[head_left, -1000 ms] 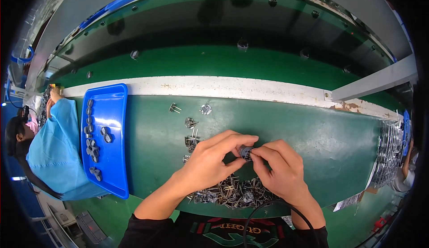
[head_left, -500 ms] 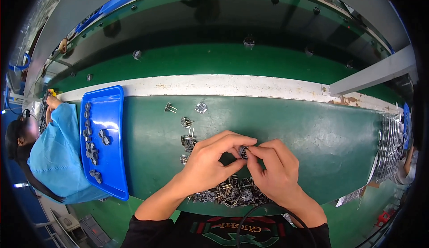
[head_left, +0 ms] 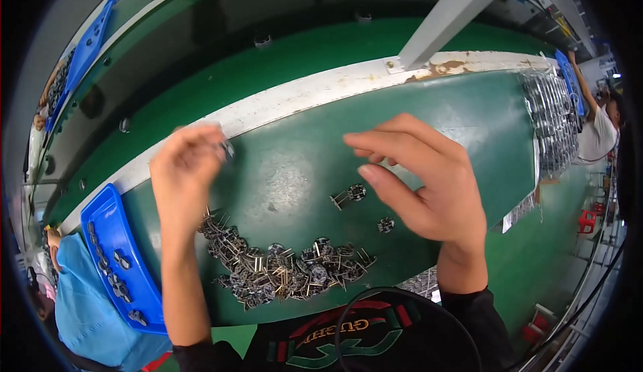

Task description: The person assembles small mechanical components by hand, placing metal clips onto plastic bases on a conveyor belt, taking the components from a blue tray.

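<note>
My left hand (head_left: 186, 161), slightly blurred, is raised near the white rail, its fingers closed on a small round part (head_left: 228, 149) that is dark with a pale face. Over the bench's right half, my right hand (head_left: 429, 177) hovers with thumb and fingers apart and nothing between them. Close to its thumb lie a small round circuit board with metal pins (head_left: 356, 192) and another loose round board (head_left: 386, 224). Between my forearms spreads a heap of pinned circuit boards (head_left: 288, 271) on the green bench top (head_left: 295, 137).
A blue tray (head_left: 114, 201) holding several dark grey parts stands at the left, beside a person in light blue (head_left: 87, 305). Beyond the white rail (head_left: 301, 97) runs a green conveyor belt (head_left: 321, 53) carrying small parts. A metal post (head_left: 449, 20) rises there. Stacked clear trays (head_left: 552, 124) fill the right end.
My hands, earlier together on the small round part, have separated. The left has carried the part toward the rail; the right has let go and opened. The view has turned to the right.
</note>
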Demonstrator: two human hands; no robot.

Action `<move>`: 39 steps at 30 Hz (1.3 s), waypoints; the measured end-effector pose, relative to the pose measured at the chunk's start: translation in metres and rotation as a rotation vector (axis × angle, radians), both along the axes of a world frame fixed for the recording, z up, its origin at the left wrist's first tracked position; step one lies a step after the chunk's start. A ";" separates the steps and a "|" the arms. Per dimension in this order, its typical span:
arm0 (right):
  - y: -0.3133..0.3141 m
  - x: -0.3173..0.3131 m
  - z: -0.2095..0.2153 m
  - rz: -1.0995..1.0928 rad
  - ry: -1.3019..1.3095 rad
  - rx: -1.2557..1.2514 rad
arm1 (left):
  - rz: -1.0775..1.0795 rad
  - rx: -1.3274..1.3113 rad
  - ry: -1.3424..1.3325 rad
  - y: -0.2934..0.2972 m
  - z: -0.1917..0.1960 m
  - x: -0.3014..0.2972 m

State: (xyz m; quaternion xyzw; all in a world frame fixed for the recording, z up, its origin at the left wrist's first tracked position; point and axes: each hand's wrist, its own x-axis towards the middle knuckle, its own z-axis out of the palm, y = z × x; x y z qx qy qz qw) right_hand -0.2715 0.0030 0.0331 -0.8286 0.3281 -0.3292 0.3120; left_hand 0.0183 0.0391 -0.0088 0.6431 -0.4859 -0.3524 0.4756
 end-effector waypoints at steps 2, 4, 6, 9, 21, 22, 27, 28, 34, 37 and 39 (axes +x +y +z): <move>0.013 -0.023 0.006 -0.041 0.090 -0.042 | 0.029 -0.015 -0.036 -0.045 -0.006 0.019; 0.030 -0.028 -0.005 -0.069 0.158 -0.075 | 0.086 -0.043 -0.116 -0.080 -0.016 0.052; 0.059 -0.043 -0.024 -0.132 0.188 -0.085 | 0.120 -0.068 -0.171 -0.112 -0.027 0.074; 0.088 -0.058 -0.051 -0.193 0.192 -0.065 | 0.121 -0.020 -0.150 -0.138 -0.046 0.093; 0.134 -0.032 -0.072 -0.141 0.104 0.033 | 0.264 -0.127 -0.749 0.169 0.002 0.024; 0.137 -0.020 -0.071 -0.067 0.111 0.047 | 0.265 -0.005 -0.684 0.190 -0.003 0.006; 0.115 0.040 -0.076 -0.011 0.138 -0.027 | 0.191 0.138 -0.656 0.186 -0.031 -0.051; 0.109 0.048 -0.079 -0.001 0.143 -0.045 | 0.195 0.136 -0.656 0.176 -0.029 -0.053; 0.084 0.055 -0.067 -0.218 0.033 -0.240 | 0.291 -0.109 -0.457 0.152 -0.018 -0.036; 0.072 0.046 -0.077 -0.353 -0.122 0.070 | 0.456 0.001 -0.519 0.132 -0.011 0.009; 0.066 0.049 -0.078 -0.337 -0.043 0.107 | 0.393 0.012 -0.594 0.104 -0.027 0.037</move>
